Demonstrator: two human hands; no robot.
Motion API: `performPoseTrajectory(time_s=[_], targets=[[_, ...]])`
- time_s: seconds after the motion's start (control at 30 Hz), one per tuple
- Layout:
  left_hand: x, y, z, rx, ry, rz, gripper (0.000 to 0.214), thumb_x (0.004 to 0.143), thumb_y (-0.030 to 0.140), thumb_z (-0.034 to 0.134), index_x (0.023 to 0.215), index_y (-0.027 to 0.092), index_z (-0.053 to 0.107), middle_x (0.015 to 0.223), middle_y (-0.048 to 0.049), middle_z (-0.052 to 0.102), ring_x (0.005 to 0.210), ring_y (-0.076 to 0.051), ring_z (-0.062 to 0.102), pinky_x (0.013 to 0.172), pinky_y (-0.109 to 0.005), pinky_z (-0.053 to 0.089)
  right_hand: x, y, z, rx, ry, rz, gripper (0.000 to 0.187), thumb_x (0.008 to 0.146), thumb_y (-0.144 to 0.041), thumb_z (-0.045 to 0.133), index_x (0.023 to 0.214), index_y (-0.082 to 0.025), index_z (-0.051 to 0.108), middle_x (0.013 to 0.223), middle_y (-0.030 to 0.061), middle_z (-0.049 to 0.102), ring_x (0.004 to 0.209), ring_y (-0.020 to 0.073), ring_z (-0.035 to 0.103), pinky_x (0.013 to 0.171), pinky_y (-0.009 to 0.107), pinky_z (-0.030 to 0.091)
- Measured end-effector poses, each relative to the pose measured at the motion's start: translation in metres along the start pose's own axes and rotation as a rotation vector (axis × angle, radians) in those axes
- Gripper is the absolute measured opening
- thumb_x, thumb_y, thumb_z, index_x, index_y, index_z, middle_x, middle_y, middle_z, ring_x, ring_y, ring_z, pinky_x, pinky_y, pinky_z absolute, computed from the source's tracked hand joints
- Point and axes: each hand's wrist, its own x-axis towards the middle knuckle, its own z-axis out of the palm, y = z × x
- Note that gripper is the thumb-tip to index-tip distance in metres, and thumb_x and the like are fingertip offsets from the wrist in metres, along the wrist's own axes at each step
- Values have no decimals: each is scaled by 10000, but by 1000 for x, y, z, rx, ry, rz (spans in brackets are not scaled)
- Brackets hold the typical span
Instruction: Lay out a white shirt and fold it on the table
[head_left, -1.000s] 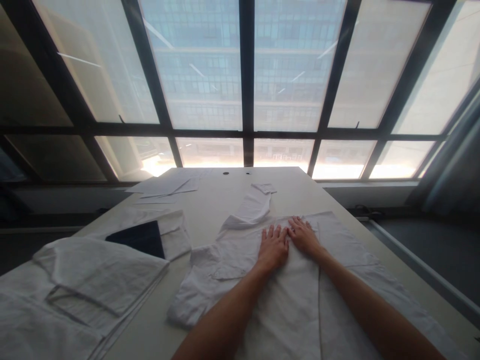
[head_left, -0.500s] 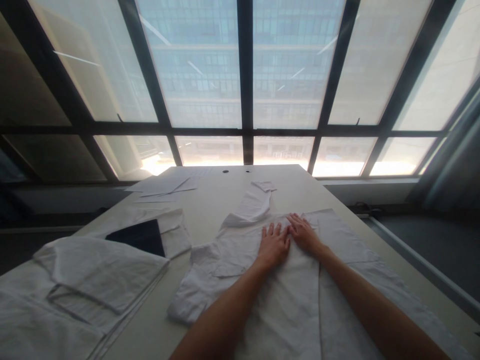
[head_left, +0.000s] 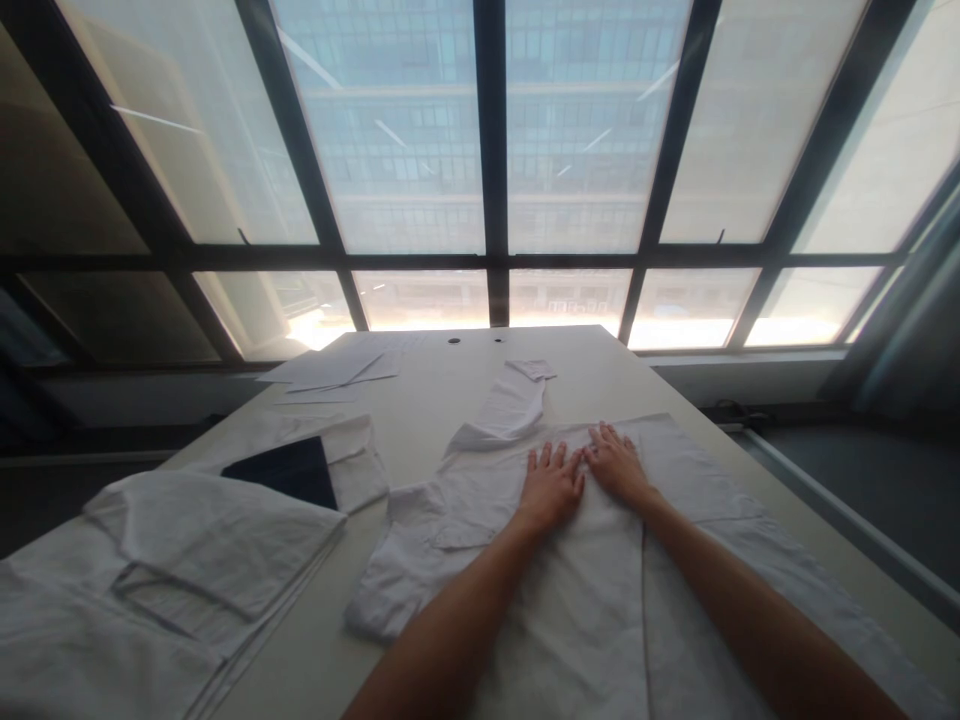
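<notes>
Garment [head_left: 585,600], white, lies under left hand [head_left: 551,495] and right hand [head_left: 619,468], fingers [head_left: 559,457] extended flat. Left of it, white cloth [head_left: 217,530] partly covers a dark panel [head_left: 289,472]; papers [head_left: 330,371] lie farther along the surface [head_left: 420,405].

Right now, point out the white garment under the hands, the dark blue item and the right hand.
White garment [head_left: 577,590]: head view, its broad middle panel.
Dark blue item [head_left: 291,472]: head view, its visible middle.
Right hand [head_left: 618,466]: head view, its back.

Daylight from the windows [head_left: 409,160], white glare in the lower panes [head_left: 679,318], dim floor [head_left: 874,490], hazy soft detail, wide-angle stretch towards the edges
</notes>
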Motion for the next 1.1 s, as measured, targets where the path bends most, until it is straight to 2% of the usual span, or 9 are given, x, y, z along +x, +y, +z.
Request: performPoseTrajectory(time_s=[0.17, 0.37, 0.47, 0.57, 0.63, 0.7, 0.83, 0.93, 1.1], targets=[[-1, -1, -1, -3, -10, 6, 535, 1034, 503, 330, 1559, 402, 345, 1620, -40, 361, 1504, -350, 264, 1200, -587, 195, 0, 5, 3, -39, 47, 131, 636, 1002, -448, 351, 1540, -112, 395, 1599, 204, 361, 1489, 324, 281, 1184, 557, 196], [-1, 2, -3, 20, -29, -17, 572, 1034, 488, 306, 1544, 248, 399, 1623, -74, 355, 1505, -332, 253, 1217, -555, 190, 0, 10, 8, -29, 99, 211, 661, 996, -427, 338, 1526, -35, 390, 1571, 253, 381, 1482, 342, 281, 1180, 551, 198], [-1, 2, -3, 7, -18, -27, 598, 1032, 474, 324, 1568, 211, 345, 1615, -95, 365, 1503, -324, 259, 1219, -542, 194, 0, 10, 5, -11, 108, 125, 575, 1005, -374, 342, 1476, -72, 472, 1576, 218, 394, 1494, 322, 267, 1191, 554, 176], [-1, 2, -3, -5, -8, -12, 567, 1035, 495, 323, 1571, 310, 333, 1612, -71, 371, 1495, -337, 278, 1202, -573, 209, -1, 8, 0, 38, 32, -56, 499, 1010, -332, 353, 1423, -126, 543, 1581, 163, 413, 1501, 278, 273, 1205, 514, 186], [0, 1, -2, -6, -11, 0, 535, 1038, 503, 310, 1551, 360, 360, 1613, -51, 369, 1497, -339, 273, 1195, -591, 206, -2, 5, -4, 71, -37, -157, 488, 1013, -309, 345, 1429, -147, 542, 1579, 137, 425, 1496, 259, 293, 1210, 489, 197], [0, 1, -1, -1, -17, -3, 536, 1040, 501, 294, 1541, 332, 385, 1616, -53, 364, 1502, -330, 258, 1200, -587, 197, -2, 3, -6, 83, -60, -187, 508, 1013, -298, 333, 1471, -153, 497, 1595, 125, 403, 1497, 252, 292, 1213, 480, 195], [1, 2, -1, 5, -23, -10, 580, 1038, 489, 291, 1542, 223, 393, 1622, -73, 355, 1506, -321, 243, 1214, -568, 192, -3, 4, -5, 41, 72, 19, 573, 987, -252, 323, 1527, -74, 393, 1602, 177, 370, 1501, 272, 269, 1215, 475, 170], [1, 2, -2, 2, -32, -11, 590, 1035, 469, 309, 1548, 186, 377, 1624, -81, 351, 1507, -320, 241, 1218, -564, 193, -4, 10, -3, 12, 127, 155, 569, 978, -242, 320, 1491, -19, 425, 1543, 239, 430, 1468, 320, 309, 1192, 489, 196], [1, 3, -3, -2, -34, -12, 580, 1036, 465, 324, 1547, 197, 376, 1621, -82, 357, 1508, -319, 245, 1216, -568, 199, -4, 16, -1, -19, 103, 148, 509, 1000, -278, 310, 1403, -72, 543, 1488, 224, 504, 1431, 326, 366, 1170, 507, 233]])
